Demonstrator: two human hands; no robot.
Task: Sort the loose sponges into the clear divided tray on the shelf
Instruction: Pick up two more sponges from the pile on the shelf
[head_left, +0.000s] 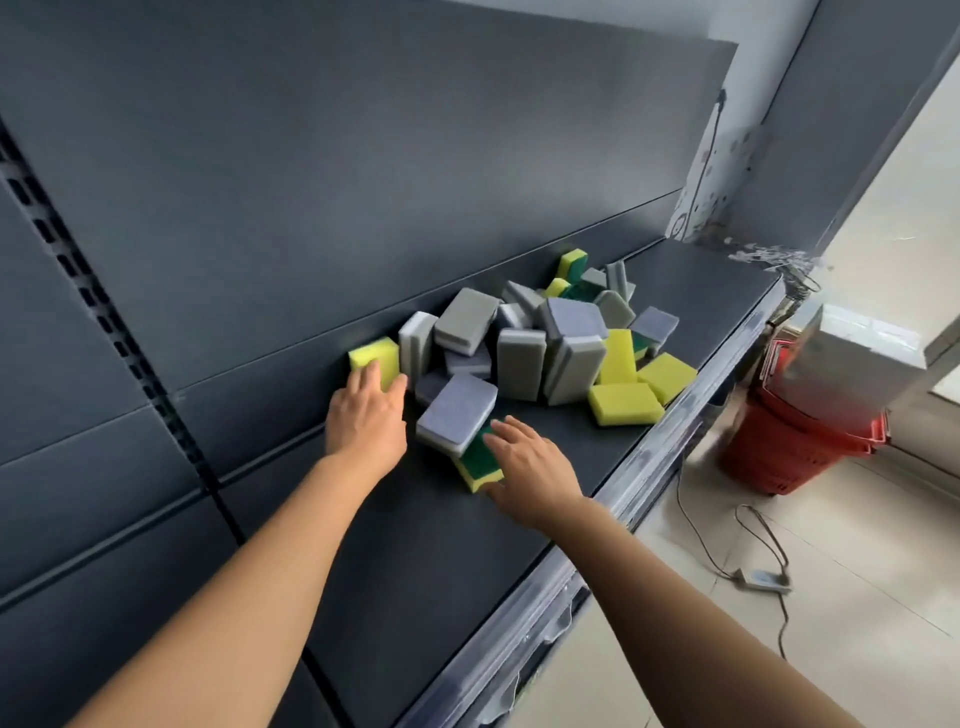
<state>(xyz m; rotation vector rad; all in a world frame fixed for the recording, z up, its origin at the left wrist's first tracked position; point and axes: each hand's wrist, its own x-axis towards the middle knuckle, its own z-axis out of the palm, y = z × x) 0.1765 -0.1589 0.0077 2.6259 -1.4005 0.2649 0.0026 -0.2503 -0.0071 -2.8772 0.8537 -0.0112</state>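
right hand, loose-fingered, on a green-topped yellow sponge; left hand likewise on a bright yellow sponge

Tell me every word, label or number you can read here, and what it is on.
None can be read.
White wall panel with black swirls: pattern, not letters.
White cardboard box on the stacked red plastic baskets: blurred, no print legible.
Small white adapter on the floor: bluish mark, too small to read.
Clear plastic strip on the dark shelf's front edge: no label shows.
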